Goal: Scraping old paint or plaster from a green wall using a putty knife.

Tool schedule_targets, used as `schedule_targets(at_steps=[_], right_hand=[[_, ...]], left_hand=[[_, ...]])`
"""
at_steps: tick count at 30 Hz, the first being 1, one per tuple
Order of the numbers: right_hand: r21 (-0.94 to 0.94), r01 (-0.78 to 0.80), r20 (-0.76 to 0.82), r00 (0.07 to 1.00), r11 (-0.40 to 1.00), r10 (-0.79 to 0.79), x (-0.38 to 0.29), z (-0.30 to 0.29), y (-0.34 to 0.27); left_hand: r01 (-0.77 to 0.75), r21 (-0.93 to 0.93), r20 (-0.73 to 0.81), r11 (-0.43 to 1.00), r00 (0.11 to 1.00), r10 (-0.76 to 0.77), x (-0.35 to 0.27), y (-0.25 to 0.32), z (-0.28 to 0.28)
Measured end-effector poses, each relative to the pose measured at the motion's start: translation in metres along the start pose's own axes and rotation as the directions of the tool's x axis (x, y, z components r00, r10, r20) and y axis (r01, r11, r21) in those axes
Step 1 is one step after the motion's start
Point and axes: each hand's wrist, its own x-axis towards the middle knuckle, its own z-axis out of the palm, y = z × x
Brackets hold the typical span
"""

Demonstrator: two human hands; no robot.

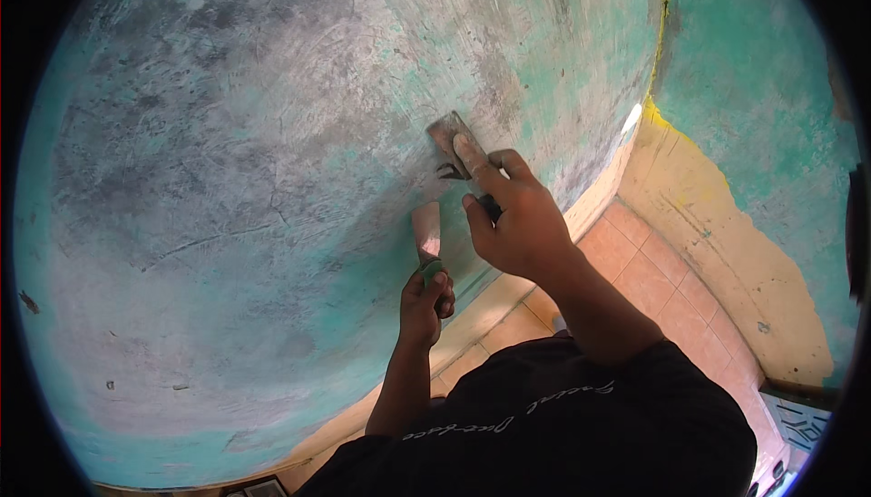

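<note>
My right hand [520, 208] grips a putty knife [449, 136] with a wide, stained metal blade. Its index finger lies along the blade, which is at the surface of a wall [258, 130] with worn turquoise paint and greyish-white filler patches. Lower and to the left, my left hand [425, 303] is closed around the green handle of a second, narrower putty knife [427, 228]. That blade points upward and reflects light; whether it touches the wall I cannot tell.
A second turquoise wall [769, 89] meets the first at a corner with a yellow line. Below it runs a cream-coloured band [714, 238]. Orange floor tiles [653, 272] lie beneath. A patterned, light-coloured object [799, 419] stands at lower right, and a dark object [857, 232] is at the right rim.
</note>
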Motion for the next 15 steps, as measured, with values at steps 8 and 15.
schedule_targets(at_steps=[8, 15], right_hand=[[0.034, 0.013, -0.043, 0.999, 0.999, -0.012, 0.007, -0.001, -0.001], [0.021, 0.022, -0.038, 0.999, 1.000, -0.021, 0.010, -0.003, 0.000]], left_hand=[[-0.010, 0.036, 0.005, 0.999, 1.000, 0.009, 0.002, 0.003, 0.002], [-0.027, 0.022, -0.002, 0.999, 1.000, 0.027, 0.001, 0.004, 0.002]])
